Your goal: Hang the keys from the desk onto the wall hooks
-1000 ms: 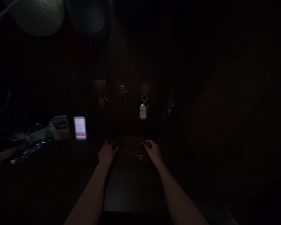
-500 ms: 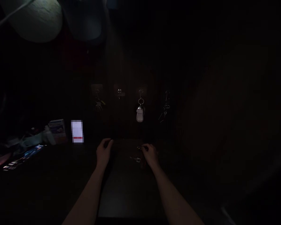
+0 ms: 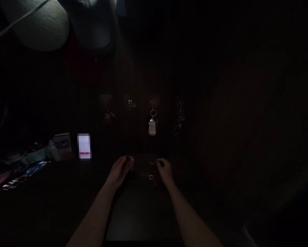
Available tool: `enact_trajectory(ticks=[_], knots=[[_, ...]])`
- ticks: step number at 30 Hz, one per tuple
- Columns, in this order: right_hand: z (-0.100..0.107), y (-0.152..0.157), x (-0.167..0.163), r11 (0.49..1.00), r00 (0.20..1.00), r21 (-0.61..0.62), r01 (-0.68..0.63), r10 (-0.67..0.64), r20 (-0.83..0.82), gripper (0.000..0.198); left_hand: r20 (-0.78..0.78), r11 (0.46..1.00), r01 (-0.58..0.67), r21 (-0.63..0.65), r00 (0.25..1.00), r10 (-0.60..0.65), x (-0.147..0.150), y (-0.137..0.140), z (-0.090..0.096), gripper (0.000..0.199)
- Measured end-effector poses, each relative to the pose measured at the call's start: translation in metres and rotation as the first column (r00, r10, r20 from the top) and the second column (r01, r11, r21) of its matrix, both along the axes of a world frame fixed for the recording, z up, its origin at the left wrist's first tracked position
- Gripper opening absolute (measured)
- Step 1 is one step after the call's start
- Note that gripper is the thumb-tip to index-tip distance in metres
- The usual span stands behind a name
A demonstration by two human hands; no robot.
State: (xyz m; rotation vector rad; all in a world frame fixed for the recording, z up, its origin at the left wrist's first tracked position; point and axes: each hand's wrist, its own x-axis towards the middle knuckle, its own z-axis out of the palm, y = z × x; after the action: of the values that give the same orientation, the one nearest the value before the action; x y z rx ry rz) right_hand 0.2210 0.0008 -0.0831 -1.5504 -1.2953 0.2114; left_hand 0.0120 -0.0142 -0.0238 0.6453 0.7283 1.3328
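The scene is very dark. My left hand (image 3: 119, 170) has its fingers closed on a metal key ring (image 3: 131, 160), with a small piece hanging below it. My right hand (image 3: 165, 170) pinches a small thing with yellowish specks (image 3: 153, 164), whose kind I cannot make out. Between and below the hands a key (image 3: 149, 176) lies on the dark tabletop (image 3: 133, 219). A dim reddish thing (image 3: 156, 181) lies under my right wrist, its shape lost in shadow.
Four wall hooks face me: a key bunch (image 3: 107, 117), a bare hook (image 3: 130, 103), a pale key fob (image 3: 152, 127) and more keys (image 3: 179, 125). To the left stand a box (image 3: 63, 145), a blurred white panel (image 3: 84, 145) and clutter. Caps (image 3: 46, 31) hang above.
My left hand has moved right and turned, and a key ring now shows at its fingertips. My right hand stays nearly in place; more of the specked thing shows.
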Motion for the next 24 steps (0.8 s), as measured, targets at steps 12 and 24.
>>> enact_trajectory(ticks=[12,24], knots=[[0.002,-0.001,0.000,0.999,0.999,-0.043,-0.016,0.018,0.042,0.024,-0.060,0.999,0.012,0.031,0.998,-0.010,0.000,0.008,0.008,0.007],[0.003,-0.001,0.000,0.999,0.999,-0.002,-0.042,0.042,-0.035,0.024,-0.229,0.969,-0.001,0.249,0.971,0.060,0.000,0.035,0.074,0.018]])
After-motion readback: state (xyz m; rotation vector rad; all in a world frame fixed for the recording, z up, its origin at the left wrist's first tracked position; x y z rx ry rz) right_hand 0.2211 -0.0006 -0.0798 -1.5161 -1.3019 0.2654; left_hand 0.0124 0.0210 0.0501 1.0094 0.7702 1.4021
